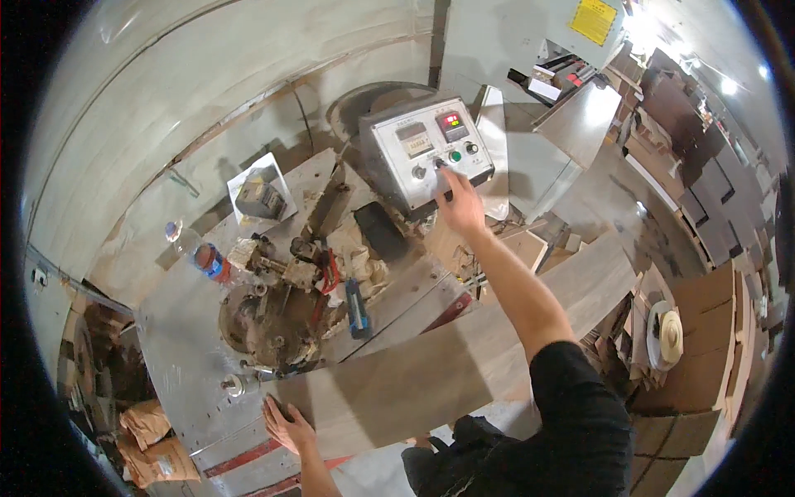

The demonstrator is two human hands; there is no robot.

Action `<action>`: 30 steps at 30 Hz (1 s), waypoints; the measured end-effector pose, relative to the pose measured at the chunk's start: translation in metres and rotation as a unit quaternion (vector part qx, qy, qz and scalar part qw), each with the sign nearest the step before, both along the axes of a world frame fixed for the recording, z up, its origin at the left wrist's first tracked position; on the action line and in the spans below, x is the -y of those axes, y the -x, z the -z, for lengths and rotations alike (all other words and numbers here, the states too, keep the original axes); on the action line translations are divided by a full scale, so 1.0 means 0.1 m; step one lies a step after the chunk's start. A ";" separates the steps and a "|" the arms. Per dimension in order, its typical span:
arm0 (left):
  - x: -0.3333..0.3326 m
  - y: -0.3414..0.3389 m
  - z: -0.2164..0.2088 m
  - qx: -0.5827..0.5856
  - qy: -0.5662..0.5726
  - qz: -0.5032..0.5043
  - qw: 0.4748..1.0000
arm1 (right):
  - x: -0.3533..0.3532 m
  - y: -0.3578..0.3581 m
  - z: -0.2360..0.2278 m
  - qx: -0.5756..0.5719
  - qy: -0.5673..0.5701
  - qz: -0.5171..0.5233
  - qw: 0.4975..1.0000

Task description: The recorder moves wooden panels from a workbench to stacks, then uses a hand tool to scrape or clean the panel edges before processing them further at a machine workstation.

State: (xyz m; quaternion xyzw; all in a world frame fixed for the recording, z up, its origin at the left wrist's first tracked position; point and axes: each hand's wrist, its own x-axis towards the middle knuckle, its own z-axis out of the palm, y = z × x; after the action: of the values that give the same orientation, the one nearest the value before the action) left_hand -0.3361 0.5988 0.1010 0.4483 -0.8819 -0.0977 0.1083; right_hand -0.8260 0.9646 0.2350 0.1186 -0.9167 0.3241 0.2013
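A long grey-brown board (397,381) lies slanting across the machine table (190,340) in front of me. My left hand (290,428) rests on the board's left end, its fingers stretched out. My right hand (460,207) reaches over the board to the control box (397,178), a white-faced unit with displays, buttons and knobs. Its fingertips are at a small knob (440,164) on the lower part of the panel and seem closed on it, partly covering it.
Behind the board sit a dirty round machine head (265,323), a blue-and-black box cutter (357,308), a dark pouch (381,230) and a plastic bottle (203,255). Cardboard sheets (691,331) and a straw hat (671,335) stand at the right. Paper sacks (161,460) lie lower left.
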 end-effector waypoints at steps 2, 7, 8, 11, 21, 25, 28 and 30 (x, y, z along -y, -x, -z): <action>0.01 0.01 0.01 -0.005 0.003 -0.014 1.000 | -0.03 -0.57 0.47 -0.048 -0.030 -0.016 0.998; 0.00 0.03 -0.17 -0.022 -0.024 -0.001 0.999 | -0.44 -2.67 1.23 0.046 -0.106 -0.066 0.991; -0.03 0.11 -0.22 -0.026 -0.028 0.001 0.999 | -0.62 -3.02 1.22 0.034 -0.149 -0.070 0.986; 0.03 0.11 -0.04 -0.015 -0.018 -0.004 1.000 | -1.05 -3.71 1.30 0.067 -0.161 -0.053 0.983; 0.09 -0.07 -0.03 0.001 -0.021 -0.010 1.000 | -2.33 -3.85 1.82 0.121 -0.004 0.309 0.943; 0.03 0.04 0.05 -0.021 -0.027 0.010 0.999 | -3.47 -3.47 2.28 0.163 0.273 0.381 0.868; 0.09 -0.18 -0.03 0.002 -0.006 -0.013 1.000 | -3.15 -3.24 2.20 0.230 0.485 0.386 0.750; 0.04 -0.15 -0.07 -0.003 -0.017 -0.012 1.000 | -3.60 -3.09 2.34 0.222 0.548 0.300 0.749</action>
State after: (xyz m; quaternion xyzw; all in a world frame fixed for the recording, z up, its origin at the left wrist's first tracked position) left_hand -0.3214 0.5944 0.1084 0.4607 -0.8741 -0.1127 0.1047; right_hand -0.5172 1.3243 0.0006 -0.3684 -0.5889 0.7111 0.1091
